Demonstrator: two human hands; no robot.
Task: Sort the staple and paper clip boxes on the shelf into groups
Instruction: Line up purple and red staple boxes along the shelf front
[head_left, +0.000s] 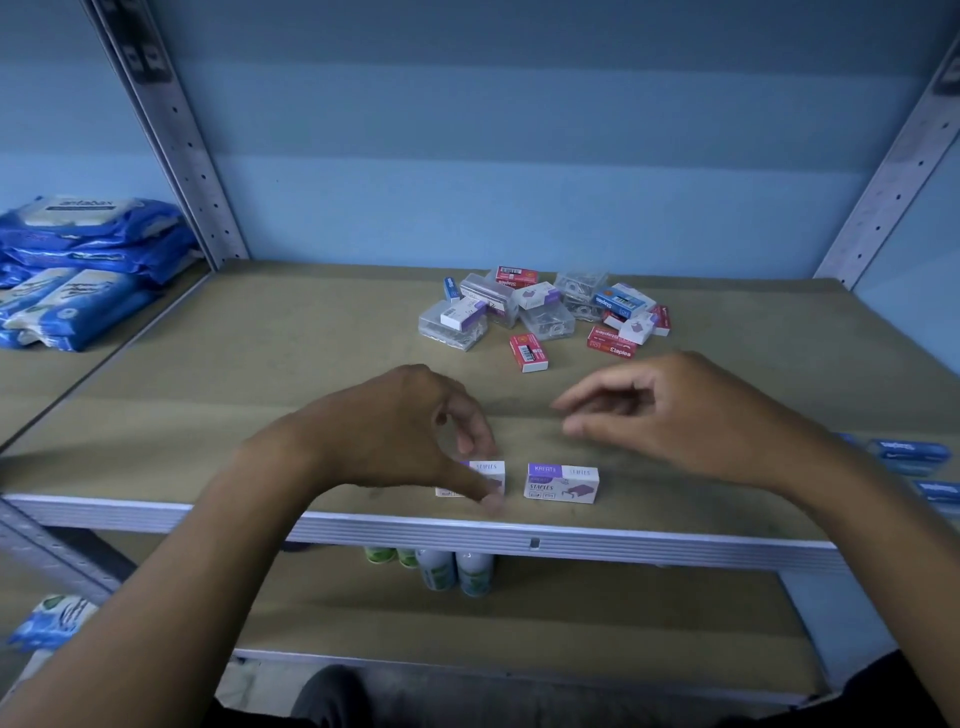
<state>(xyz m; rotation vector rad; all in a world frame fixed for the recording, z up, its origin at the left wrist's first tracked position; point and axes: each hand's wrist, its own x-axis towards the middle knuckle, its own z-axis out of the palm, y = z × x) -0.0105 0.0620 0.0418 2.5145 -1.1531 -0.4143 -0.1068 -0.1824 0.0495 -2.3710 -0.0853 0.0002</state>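
— The fingers: what were they doing?
— Left hand (405, 436) pinched a purple staples box (483, 480) on the shelf (260, 364); right hand (675, 415) hovered loose, holding nothing.
— Beyond them?
— A second purple box (562, 484) just right of the pinch, the mixed pile (545, 312) farther back.

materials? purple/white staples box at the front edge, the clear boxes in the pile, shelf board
Purple staples box: looks like printed cardboard, matte, crisp folded edges.
Clear boxes: probably rigid transparent plastic; metal clips show through the walls.
Shelf board: likely unfinished fibreboard or hardboard, dull brown with scuffs; its front rail looks like light painted or galvanised metal.
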